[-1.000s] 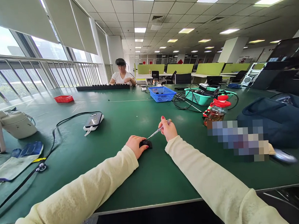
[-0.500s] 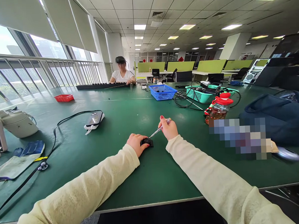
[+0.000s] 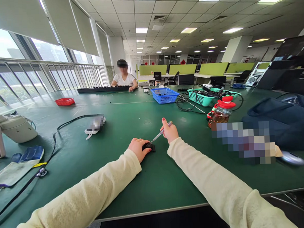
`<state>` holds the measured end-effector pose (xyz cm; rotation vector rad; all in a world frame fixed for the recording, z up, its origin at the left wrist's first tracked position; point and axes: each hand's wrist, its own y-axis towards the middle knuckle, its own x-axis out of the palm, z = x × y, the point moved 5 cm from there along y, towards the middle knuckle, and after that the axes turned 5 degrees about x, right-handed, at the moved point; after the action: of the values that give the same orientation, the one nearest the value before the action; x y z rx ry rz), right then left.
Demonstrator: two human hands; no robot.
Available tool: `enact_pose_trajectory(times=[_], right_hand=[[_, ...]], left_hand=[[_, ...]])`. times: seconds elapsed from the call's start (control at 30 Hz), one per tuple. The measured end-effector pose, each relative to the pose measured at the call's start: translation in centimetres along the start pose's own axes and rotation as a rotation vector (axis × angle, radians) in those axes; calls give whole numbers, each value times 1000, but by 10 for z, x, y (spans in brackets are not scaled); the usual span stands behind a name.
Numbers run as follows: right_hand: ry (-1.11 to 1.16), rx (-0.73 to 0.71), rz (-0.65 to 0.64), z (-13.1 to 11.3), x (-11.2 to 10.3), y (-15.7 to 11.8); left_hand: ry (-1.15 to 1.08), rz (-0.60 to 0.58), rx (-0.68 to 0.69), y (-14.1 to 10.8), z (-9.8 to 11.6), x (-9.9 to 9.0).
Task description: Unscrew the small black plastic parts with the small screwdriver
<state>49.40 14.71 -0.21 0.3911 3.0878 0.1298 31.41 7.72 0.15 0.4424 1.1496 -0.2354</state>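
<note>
A small black part (image 3: pixel 149 147) lies on the green table, and my left hand (image 3: pixel 139 149) is closed around its left side, thumb along the near edge. In my right hand (image 3: pixel 171 131) is a screwdriver (image 3: pixel 158 136) with a clear handle, gripped between thumb and fingers. It slants down to the left, and its tip meets or nearly meets the top of the black part. Whether it touches I cannot tell. My left fingers hide some of the part.
Far ahead stand a blue basket (image 3: pixel 164 95), a teal basket (image 3: pixel 204 99) with cables and a red tray (image 3: pixel 64 102). A red-lidded bottle (image 3: pixel 221 112) and a dark bag (image 3: pixel 280 121) are right; a strap (image 3: pixel 54 145) and white jug (image 3: pixel 18 128) left. A person (image 3: pixel 124 78) sits opposite.
My hands, the screwdriver and the black part keep almost the same positions. The view has shifted slightly, and the person opposite has a hand a little lower.
</note>
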Motion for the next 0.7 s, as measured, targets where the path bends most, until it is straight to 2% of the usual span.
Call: enact_pose_trajectory(times=[0.33, 0.4, 0.53, 0.7], right_hand=[[60, 71, -39, -1, 2, -3], [96, 82, -87, -4, 3, -7], [167, 7, -244, -14, 7, -12], [239, -96, -296, -20, 8, -13]], left_hand=[[6, 44, 14, 1, -2, 2], [11, 45, 17, 1, -3, 3], [17, 54, 15, 2, -5, 4], [19, 60, 20, 2, -8, 6]])
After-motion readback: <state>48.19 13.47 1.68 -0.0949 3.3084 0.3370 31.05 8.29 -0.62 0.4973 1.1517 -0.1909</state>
